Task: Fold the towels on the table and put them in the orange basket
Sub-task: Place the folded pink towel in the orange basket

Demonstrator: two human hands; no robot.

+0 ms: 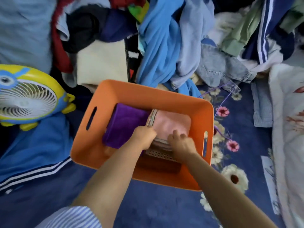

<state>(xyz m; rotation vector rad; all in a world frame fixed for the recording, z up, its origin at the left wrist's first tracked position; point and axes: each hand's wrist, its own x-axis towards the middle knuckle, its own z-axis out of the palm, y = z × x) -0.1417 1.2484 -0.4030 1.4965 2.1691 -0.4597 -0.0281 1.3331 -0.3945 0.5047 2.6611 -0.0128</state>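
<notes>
**Both hands on the pink towel stack inside the basket**

Striped sleeve (74, 216) and bare forearms reach down into the orange basket (143, 91). Left hand (144, 137) curls its fingers around the near left edge of the folded pink towel (171, 124); right hand (181, 142) grips the near right edge, fingers bent over the top. A folded purple towel (125, 125) lies touching it on the left. Beyond the basket sits a clothes heap (164, 38); a yellow and blue fan (28, 96) stands to the left, on floral blue cloth (164, 203).
</notes>
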